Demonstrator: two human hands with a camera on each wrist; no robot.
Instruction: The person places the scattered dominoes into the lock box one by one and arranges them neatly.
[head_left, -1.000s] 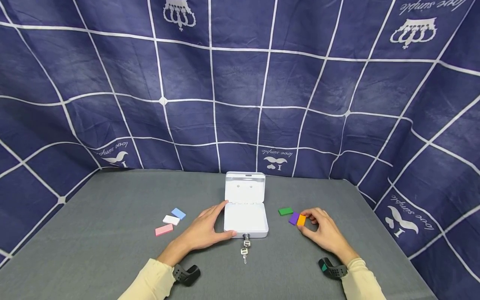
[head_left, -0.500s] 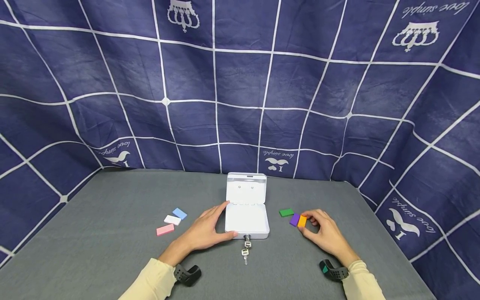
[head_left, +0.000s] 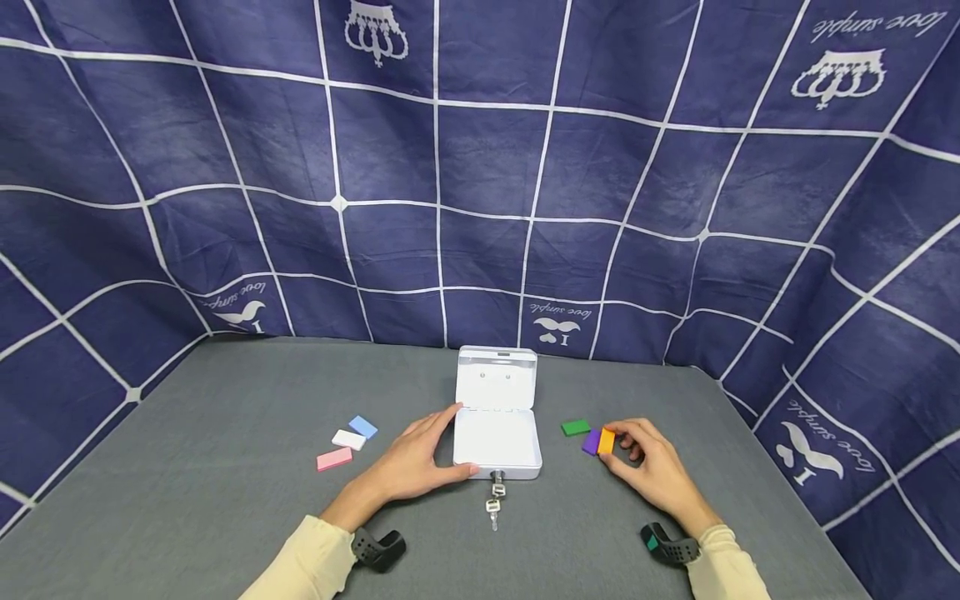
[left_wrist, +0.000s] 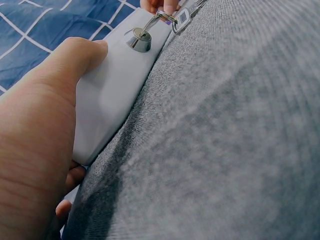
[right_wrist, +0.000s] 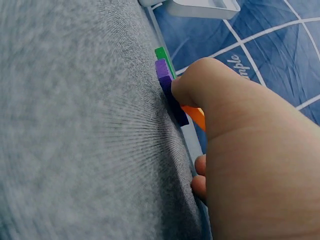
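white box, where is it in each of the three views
Head: white box below centre, lid open, left hand touching it.
Left wrist: upper left, its lock visible.
Right wrist: top edge, right of centre, partly cut off.
Shared landmark: the blue cloth with white lines.

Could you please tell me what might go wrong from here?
The right hand pinches the orange block close beside the purple block, so lifting it might nudge the purple one.

The keys trail from the front of the open box, where they could get snagged.
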